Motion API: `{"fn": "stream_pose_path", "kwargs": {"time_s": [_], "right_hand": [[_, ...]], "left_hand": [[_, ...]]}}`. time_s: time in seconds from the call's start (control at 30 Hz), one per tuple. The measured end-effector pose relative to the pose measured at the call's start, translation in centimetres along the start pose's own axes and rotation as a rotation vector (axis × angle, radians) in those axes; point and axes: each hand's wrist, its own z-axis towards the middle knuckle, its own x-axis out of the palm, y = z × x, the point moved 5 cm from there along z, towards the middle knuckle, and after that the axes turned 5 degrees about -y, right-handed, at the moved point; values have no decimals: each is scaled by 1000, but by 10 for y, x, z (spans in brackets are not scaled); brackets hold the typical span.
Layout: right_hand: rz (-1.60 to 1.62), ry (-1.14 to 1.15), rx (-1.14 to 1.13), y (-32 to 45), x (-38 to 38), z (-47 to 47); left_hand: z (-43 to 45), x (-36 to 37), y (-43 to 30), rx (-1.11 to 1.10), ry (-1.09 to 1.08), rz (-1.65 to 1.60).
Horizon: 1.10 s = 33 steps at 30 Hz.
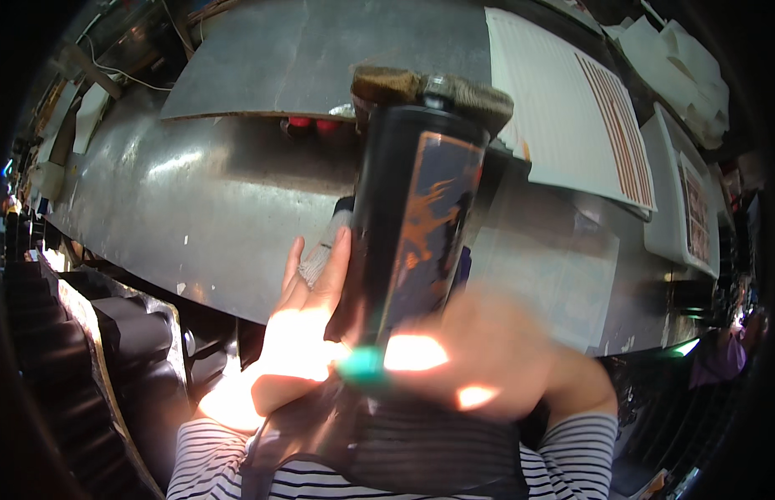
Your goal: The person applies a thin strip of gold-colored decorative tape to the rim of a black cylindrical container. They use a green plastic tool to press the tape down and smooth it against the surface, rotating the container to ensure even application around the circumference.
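Observation:
A glossy black cylinder [381,219] points away from me, its near end close to my body. Along its right side runs a dark decal [434,219] with an orange figure and border. My left hand [306,319] lies along the cylinder's left side with its fingers apart; a grey knit finger sleeve [319,256] covers one finger. Blurred by motion, my right hand [494,350] is over the near right part of the cylinder. At its fingertips is a small green object [362,365], too blurred to name. Strong sunlight washes out parts of both hands.
Behind the cylinder's far end is a worn wooden block [387,84] with a metal fitting. A metal-topped table [144,187] bears a grey board [312,56], white striped sheets [550,94] and a white tray [669,206]. Black cylinders [137,331] stand in a rack at left.

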Motion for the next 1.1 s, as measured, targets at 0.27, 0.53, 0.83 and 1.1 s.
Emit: {"fn": "stream_pose_path", "kwargs": {"time_s": [0.27,0.53,0.83,1.1], "right_hand": [[-289,22,-17,15,0,13],[225,-573,1256,-35,-102,-96],[-1355,66,677,-80,-204,-129],[-1068,-153,372,-45,-169,-89]], "left_hand": [[-4,-32,16,-281,201,-215],[36,-53,15,-124,-254,-511],[87,-33,-63,113,-57,-377],[111,11,-128,154,638,-520]]}}
